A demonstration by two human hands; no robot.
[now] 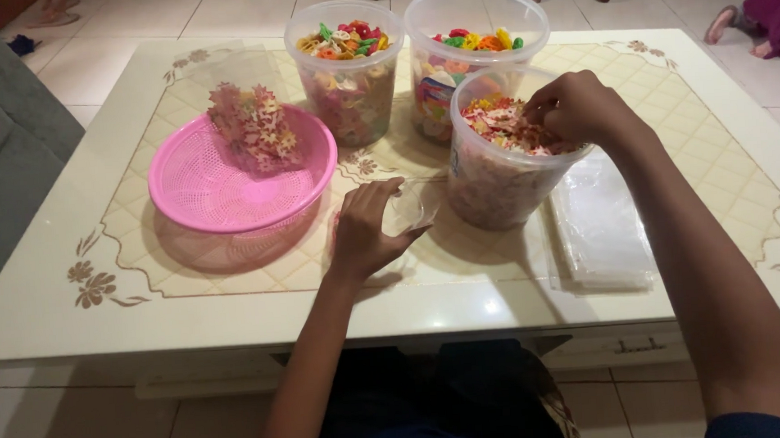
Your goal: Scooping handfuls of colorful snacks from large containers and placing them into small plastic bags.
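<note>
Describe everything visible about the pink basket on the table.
The pink basket is round and shallow, of perforated plastic with a smooth rim. It sits upright on the table's left half, beside the front tub. A small bag of flower-shaped crackers leans inside against its far rim; the rest is bare. Neither hand touches it; the left hand lies just right of it.

You have three clear plastic tubs of colourful pieces: one [348, 77], two [474, 38], three [495, 172]. There is one pink basket [226, 188], one stack of clear bags [600, 233], and one table [413, 308].
</note>
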